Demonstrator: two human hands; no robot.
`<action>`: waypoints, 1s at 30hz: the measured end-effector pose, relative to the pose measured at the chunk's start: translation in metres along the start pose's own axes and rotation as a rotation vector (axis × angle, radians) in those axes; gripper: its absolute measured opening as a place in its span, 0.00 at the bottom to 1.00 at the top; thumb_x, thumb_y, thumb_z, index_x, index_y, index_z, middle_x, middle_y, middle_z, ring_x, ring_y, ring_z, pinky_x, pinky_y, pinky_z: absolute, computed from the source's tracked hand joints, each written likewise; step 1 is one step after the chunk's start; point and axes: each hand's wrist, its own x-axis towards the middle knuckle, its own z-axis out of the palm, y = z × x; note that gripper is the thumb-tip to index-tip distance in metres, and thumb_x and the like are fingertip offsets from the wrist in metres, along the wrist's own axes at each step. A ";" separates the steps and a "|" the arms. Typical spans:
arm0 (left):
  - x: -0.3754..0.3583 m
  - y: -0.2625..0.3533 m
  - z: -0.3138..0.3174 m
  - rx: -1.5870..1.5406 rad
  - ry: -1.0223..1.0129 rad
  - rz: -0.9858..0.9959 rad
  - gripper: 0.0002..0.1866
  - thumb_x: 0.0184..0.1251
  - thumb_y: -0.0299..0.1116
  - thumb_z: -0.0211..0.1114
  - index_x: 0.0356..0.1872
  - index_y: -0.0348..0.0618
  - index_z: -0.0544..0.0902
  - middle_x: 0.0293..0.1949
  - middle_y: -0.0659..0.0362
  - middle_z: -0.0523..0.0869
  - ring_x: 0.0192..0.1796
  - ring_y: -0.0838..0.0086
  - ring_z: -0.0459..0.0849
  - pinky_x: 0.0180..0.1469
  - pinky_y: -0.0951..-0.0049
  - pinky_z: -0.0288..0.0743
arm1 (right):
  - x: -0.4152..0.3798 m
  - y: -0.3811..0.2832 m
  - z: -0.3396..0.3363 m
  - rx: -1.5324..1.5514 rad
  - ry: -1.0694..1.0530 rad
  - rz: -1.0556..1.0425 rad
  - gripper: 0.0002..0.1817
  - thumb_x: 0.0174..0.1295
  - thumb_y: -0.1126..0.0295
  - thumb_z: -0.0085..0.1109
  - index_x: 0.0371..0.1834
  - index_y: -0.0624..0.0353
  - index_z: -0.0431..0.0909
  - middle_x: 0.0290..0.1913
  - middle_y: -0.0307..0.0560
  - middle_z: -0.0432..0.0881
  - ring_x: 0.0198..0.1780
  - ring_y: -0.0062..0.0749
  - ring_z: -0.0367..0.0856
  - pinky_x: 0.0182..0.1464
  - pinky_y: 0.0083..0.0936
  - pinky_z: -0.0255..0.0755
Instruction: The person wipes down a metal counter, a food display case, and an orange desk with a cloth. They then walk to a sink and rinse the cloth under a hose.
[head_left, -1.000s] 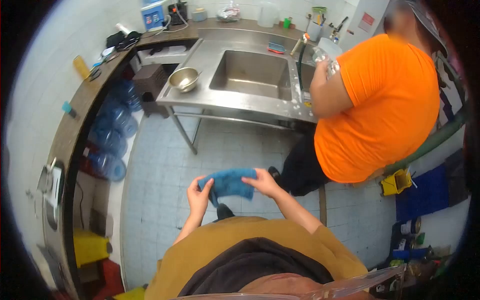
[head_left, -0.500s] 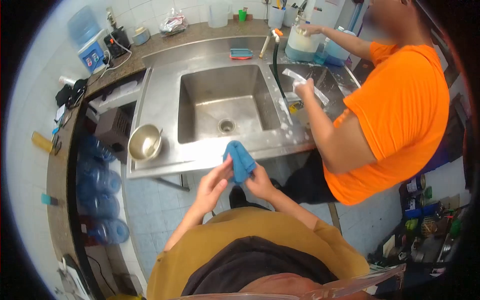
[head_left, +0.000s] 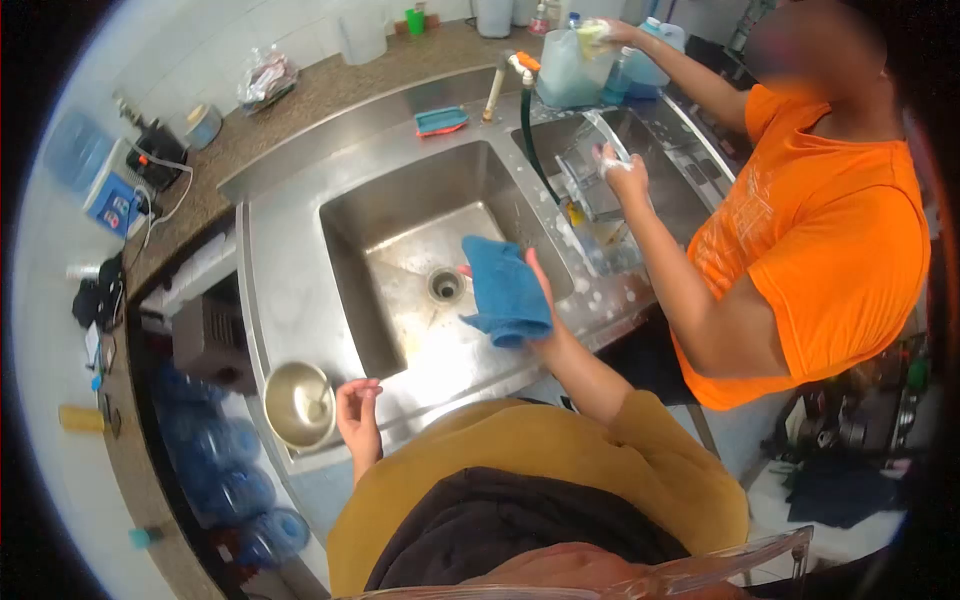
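A blue cloth (head_left: 507, 292) lies over the palm and fingers of my right hand (head_left: 541, 290), which holds it above the near right part of the steel sink basin (head_left: 420, 235). Most of that hand's fingers are hidden behind the cloth. My left hand (head_left: 360, 415) is near the counter's front edge, its thumb and fingertips close together, and whether anything is between them is too small to tell. Just left of it, a metal bowl (head_left: 299, 405) with a utensil inside stands on the counter's left corner.
At the right, a co-worker in an orange shirt (head_left: 800, 230) holds a soapy white item (head_left: 608, 140) over the second basin and a yellow sponge (head_left: 594, 38) by a large jug (head_left: 572, 75). A faucet hose (head_left: 527, 130) runs between the basins. Water bottles (head_left: 240, 490) are stored lower left.
My hands have moved apart: the right one has carried the cloth forward over the sink, and the left one has let go of it and moved beside the bowl. The view has turned.
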 end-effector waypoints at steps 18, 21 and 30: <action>0.072 -0.026 0.072 0.021 -0.160 -0.189 0.04 0.68 0.22 0.56 0.41 0.38 0.75 0.39 0.58 0.82 0.43 0.77 0.79 0.50 0.77 0.71 | 0.030 -0.265 -0.199 -1.829 1.218 -0.477 0.37 0.49 0.75 0.57 0.67 0.64 0.57 0.60 0.65 0.71 0.60 0.53 0.72 0.61 0.35 0.65; 0.073 -0.029 0.096 0.081 -0.151 -0.209 0.03 0.68 0.22 0.56 0.40 0.38 0.75 0.39 0.58 0.81 0.42 0.77 0.79 0.49 0.77 0.71 | 0.035 -0.282 -0.306 -1.723 1.363 -0.400 0.32 0.49 0.74 0.58 0.61 0.65 0.64 0.53 0.61 0.77 0.54 0.48 0.77 0.56 0.35 0.69; 0.065 -0.039 0.121 0.202 -0.156 -0.272 0.03 0.68 0.23 0.57 0.40 0.38 0.76 0.39 0.58 0.82 0.43 0.77 0.79 0.49 0.77 0.72 | 0.061 -0.279 -0.342 -0.682 1.219 -0.009 0.24 0.50 0.71 0.61 0.52 0.64 0.70 0.44 0.56 0.81 0.45 0.44 0.81 0.46 0.43 0.78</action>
